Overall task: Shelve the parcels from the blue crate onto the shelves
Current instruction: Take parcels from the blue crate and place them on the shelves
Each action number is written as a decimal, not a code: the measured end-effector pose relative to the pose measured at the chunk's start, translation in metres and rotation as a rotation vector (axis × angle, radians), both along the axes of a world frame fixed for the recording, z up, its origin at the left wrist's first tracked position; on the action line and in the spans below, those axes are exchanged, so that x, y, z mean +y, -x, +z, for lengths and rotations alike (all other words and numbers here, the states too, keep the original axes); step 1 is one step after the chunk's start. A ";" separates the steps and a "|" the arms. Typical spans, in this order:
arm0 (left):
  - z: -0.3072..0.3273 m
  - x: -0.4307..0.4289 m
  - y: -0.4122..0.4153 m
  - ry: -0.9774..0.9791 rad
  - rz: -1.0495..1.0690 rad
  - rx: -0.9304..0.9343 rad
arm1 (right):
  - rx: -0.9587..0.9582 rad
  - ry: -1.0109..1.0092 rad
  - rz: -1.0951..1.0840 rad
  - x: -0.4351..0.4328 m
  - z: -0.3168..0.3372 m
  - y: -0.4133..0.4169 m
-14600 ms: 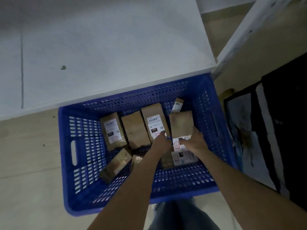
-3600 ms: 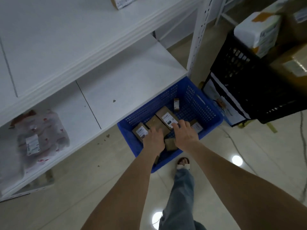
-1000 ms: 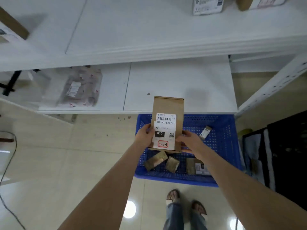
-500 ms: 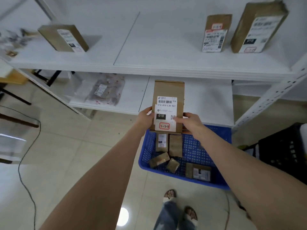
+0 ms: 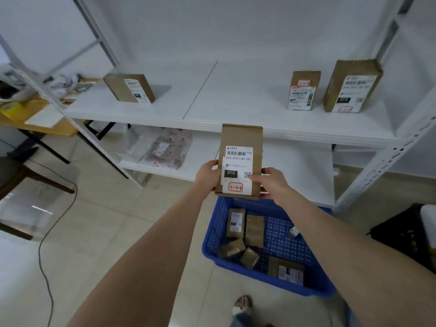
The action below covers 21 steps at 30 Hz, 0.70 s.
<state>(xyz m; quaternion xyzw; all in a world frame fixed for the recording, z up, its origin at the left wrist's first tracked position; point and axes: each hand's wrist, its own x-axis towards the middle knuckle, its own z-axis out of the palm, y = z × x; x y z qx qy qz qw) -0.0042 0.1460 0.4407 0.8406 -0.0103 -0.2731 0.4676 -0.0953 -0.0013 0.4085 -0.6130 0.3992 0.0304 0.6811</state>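
Head view: a tall brown cardboard parcel [image 5: 241, 138] with a white label stands upright between both hands. The left hand [image 5: 207, 177] grips its left edge. The right hand [image 5: 271, 181] grips its right edge, thumb on the label. The fingers [image 5: 267, 171] curl behind the parcel, mostly hidden. Just below the fingers lies the blue plastic crate [image 5: 213, 232], holding more small brown parcels [image 5: 254, 230]. Beyond and above the fingers, the white metal shelf [image 5: 236, 107] bears three upright parcels [image 5: 304, 90].
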 end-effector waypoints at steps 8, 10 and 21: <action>0.024 -0.011 -0.001 -0.068 -0.058 -0.045 | -0.034 0.029 -0.011 -0.008 0.027 -0.001; 0.030 -0.013 -0.005 -0.073 -0.088 -0.048 | -0.034 0.040 -0.014 -0.009 0.033 -0.004; 0.052 -0.034 -0.075 0.005 -0.181 -0.131 | -0.094 0.065 -0.185 -0.019 0.060 -0.060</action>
